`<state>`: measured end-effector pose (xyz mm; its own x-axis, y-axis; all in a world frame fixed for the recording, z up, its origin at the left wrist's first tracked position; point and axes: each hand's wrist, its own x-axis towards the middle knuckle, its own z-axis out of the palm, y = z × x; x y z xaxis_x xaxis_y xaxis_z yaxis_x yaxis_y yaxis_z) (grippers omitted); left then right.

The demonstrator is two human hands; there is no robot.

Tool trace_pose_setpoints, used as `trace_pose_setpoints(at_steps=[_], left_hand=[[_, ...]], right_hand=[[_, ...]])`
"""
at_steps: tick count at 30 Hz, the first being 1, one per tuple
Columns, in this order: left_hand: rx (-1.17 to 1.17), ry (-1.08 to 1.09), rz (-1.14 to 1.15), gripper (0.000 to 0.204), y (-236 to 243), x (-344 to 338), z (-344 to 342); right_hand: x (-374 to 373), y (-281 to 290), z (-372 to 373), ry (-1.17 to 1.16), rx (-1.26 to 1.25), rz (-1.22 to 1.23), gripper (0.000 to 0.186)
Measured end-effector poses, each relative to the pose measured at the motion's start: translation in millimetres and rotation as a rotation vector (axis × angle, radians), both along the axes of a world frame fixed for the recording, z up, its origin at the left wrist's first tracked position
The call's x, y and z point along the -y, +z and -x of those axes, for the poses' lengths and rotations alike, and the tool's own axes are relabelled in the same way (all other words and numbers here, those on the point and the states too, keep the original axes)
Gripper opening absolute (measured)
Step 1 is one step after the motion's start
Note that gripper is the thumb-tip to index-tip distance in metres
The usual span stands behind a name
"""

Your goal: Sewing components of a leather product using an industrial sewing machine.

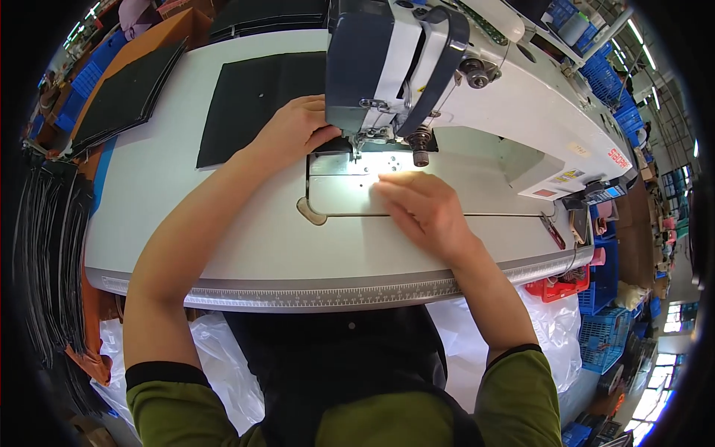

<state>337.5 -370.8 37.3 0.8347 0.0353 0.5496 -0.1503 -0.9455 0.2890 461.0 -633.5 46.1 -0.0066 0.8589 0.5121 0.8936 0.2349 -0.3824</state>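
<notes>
A black fabric panel [242, 104] lies flat on the white sewing table, its right part hidden behind the head of an industrial sewing machine [361, 67]. My left hand [296, 125] rests on that panel beside the machine head. Its thumb is stretched apart, while some fingertips are hidden by the machine. In the lit area right of the needle and presser foot [357, 145], my right hand [426, 208] is closed, fingertips bunched together over the metal needle plate [335, 190]. What they pinch, if anything, is too small to make out.
A stack of black panels [130, 97] lies at the table's far left; more hang at the left side [48, 276]. Small red-handled snips [553, 232] lie at the right. A ruler strip [320, 292] runs along the front edge. Blue crates [603, 339] stand at the right.
</notes>
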Motion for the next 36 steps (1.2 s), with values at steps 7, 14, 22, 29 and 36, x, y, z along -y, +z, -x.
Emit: trace_pose_setpoints(at_steps=[7,14,22,29,36], left_hand=[[-0.073,0.003,-0.013,0.013,10.6,8.7,0.5],[0.045,-0.016,-0.361,0.017,3.5,-5.2,-18.3],[-0.061,0.170,-0.491,0.023,9.7,-6.4,4.5],[-0.127,0.379,-0.487,0.022,5.7,54.3,74.6],[-0.221,0.201,-0.354,0.017,16.7,115.6,109.7]], right_hand=[[-3.3,-2.1,-1.2,-0.311,0.026,-0.018,0.033],[-12.7,-16.0,-5.3,-0.317,0.132,-0.021,0.035],[-1.3,-7.8,1.9,-0.269,0.111,0.071,0.035],[15.5,-5.8,13.7,-0.200,0.172,0.127,0.037],[23.7,-3.7,41.1,-0.160,0.178,0.117,0.037]])
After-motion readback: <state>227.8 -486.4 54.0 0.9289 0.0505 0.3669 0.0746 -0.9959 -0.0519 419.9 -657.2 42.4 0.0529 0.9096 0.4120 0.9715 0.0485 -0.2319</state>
